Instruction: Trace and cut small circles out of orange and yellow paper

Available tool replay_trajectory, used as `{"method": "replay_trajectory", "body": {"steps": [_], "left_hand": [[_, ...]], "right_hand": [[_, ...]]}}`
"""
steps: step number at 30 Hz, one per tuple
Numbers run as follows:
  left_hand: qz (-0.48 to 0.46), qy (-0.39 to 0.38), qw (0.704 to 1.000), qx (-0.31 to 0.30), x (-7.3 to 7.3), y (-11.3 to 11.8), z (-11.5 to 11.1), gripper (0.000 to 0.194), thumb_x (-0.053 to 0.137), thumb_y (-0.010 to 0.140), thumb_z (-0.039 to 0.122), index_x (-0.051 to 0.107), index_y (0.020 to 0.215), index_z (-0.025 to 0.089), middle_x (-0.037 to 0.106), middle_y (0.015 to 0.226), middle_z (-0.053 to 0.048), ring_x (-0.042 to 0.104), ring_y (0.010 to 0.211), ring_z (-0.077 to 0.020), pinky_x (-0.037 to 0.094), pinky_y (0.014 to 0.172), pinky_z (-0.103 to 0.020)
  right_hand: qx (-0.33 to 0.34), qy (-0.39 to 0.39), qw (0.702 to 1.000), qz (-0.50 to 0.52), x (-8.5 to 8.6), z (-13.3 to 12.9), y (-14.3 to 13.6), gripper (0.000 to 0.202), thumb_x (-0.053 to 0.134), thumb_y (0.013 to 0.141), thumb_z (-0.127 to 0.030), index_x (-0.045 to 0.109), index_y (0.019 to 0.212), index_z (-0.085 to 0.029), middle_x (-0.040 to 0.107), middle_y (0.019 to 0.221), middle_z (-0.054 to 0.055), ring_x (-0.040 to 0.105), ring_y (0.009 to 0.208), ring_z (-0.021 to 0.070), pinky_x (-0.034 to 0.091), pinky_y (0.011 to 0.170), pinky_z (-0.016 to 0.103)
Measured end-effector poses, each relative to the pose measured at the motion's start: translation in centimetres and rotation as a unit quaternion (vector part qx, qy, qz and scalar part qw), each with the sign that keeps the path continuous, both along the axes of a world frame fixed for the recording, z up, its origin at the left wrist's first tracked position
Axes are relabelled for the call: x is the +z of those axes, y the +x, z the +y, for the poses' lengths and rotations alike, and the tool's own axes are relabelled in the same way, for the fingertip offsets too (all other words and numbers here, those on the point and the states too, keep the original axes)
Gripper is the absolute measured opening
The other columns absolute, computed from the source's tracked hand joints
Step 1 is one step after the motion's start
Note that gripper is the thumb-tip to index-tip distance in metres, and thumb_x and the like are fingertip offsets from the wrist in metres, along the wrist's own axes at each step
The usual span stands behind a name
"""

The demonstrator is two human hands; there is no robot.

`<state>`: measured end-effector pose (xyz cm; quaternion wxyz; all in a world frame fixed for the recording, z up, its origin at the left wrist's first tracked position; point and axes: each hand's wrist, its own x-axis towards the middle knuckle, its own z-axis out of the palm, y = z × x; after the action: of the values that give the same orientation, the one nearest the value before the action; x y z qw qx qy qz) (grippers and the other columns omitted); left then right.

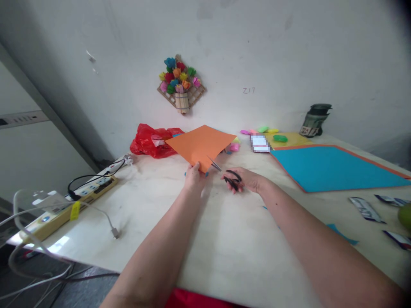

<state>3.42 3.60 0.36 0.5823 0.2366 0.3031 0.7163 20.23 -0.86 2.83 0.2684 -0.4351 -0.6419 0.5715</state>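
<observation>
An orange sheet of paper (202, 143) is held up at a slant above the table, one corner toward me. My left hand (193, 174) pinches it near that corner, with the thumb on top. My right hand (237, 179) is closed round the black handles of a pair of scissors (232, 179). The blades are parted and point left at the paper's lower right edge; whether they touch it I cannot tell. Small blue bits show beside my left fingers, which are mostly hidden under the sheet.
A large blue sheet with orange edges (337, 169) lies at the right. Behind are a red plastic bag (150, 141), a phone with a blurred screen (260, 143) and a dark bottle (315, 120). A power strip (90, 190) with cables runs along the left edge. Small packets (366, 209) lie front right.
</observation>
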Motion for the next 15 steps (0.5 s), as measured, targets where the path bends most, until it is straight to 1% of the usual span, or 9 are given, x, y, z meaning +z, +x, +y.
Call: {"method": "replay_trajectory", "body": {"steps": [3, 7, 10, 15], "left_hand": [[-0.01, 0.003, 1.0, -0.009, 0.1, 0.1, -0.2, 0.02, 0.041, 0.082, 0.006, 0.053, 0.091, 0.019, 0.063, 0.099, -0.004, 0.06, 0.096, -0.0132, 0.049, 0.082, -0.026], [0.003, 0.0, 1.0, -0.023, 0.3, 0.3, -0.5, 0.021, 0.04, 0.083, 0.006, 0.054, 0.092, 0.019, 0.063, 0.1, -0.004, 0.059, 0.098, -0.0152, 0.05, 0.081, -0.029], [0.005, 0.001, 1.0, -0.021, 0.3, 0.5, -0.6, 0.02, 0.043, 0.082, 0.008, 0.053, 0.094, 0.021, 0.063, 0.1, -0.004, 0.06, 0.098, -0.0171, 0.051, 0.079, -0.031], [-0.009, -0.005, 0.999, -0.037, 0.4, 1.0, -0.8, 0.02, 0.039, 0.084, 0.008, 0.053, 0.094, 0.019, 0.062, 0.101, -0.005, 0.059, 0.099, -0.0181, 0.052, 0.078, -0.029]], "right_hand": [[-0.018, -0.004, 1.0, 0.012, -0.1, -0.1, -0.6, 0.043, 0.053, 0.073, -0.055, 0.054, 0.087, -0.015, 0.06, 0.058, 0.001, 0.053, 0.041, 0.0084, 0.028, 0.031, 0.016], [-0.039, -0.008, 0.999, 0.025, -0.4, -0.1, -1.1, 0.039, 0.054, 0.074, -0.052, 0.054, 0.086, -0.015, 0.059, 0.057, 0.001, 0.051, 0.039, 0.0075, 0.027, 0.03, 0.016], [-0.05, -0.008, 0.998, 0.029, -0.6, 0.0, -1.5, 0.042, 0.054, 0.073, -0.055, 0.054, 0.086, -0.015, 0.058, 0.056, 0.0, 0.05, 0.038, 0.0073, 0.026, 0.029, 0.016], [-0.051, -0.007, 0.998, 0.031, -0.9, 0.1, -1.9, 0.045, 0.054, 0.072, -0.057, 0.054, 0.087, -0.015, 0.059, 0.057, 0.001, 0.051, 0.039, 0.0074, 0.026, 0.028, 0.016]]}}
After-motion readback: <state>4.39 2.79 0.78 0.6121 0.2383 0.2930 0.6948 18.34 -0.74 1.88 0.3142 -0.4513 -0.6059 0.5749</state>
